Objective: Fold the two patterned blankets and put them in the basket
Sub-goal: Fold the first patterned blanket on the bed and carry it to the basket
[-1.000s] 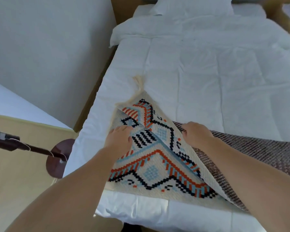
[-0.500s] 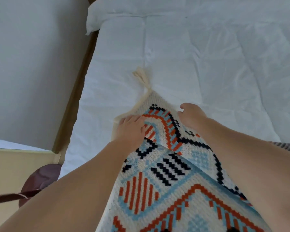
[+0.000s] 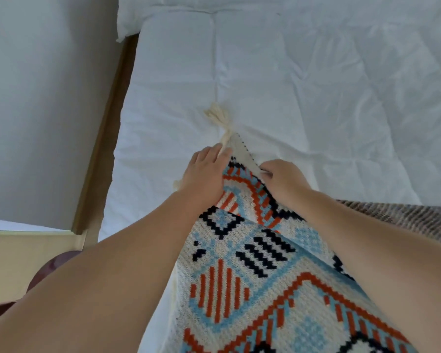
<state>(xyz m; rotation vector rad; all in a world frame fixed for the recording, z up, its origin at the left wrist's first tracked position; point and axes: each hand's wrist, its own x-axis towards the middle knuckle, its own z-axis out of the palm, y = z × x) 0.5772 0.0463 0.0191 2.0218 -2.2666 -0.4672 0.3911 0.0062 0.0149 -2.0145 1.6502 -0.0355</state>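
Observation:
A cream knitted blanket (image 3: 255, 263) with orange, light blue and black geometric patterns lies on the white bed (image 3: 303, 80), its cream tassel (image 3: 218, 117) pointing up the bed. My left hand (image 3: 206, 174) rests flat on the blanket's left edge near the tasselled corner, fingers together. My right hand (image 3: 283, 178) pinches the blanket's right edge just below that corner. A second, brown-grey woven blanket (image 3: 402, 217) shows at the right, partly hidden behind my right forearm. No basket is in view.
The grey floor (image 3: 43, 98) runs along the bed's left side, past a wooden bed frame (image 3: 105, 138). A beige surface (image 3: 15, 261) and a dark reddish-brown round object (image 3: 56, 263) sit at the lower left.
Both hands have slid up the patterned blanket toward its tasselled corner and come closer together. The view has moved in closer over the bed.

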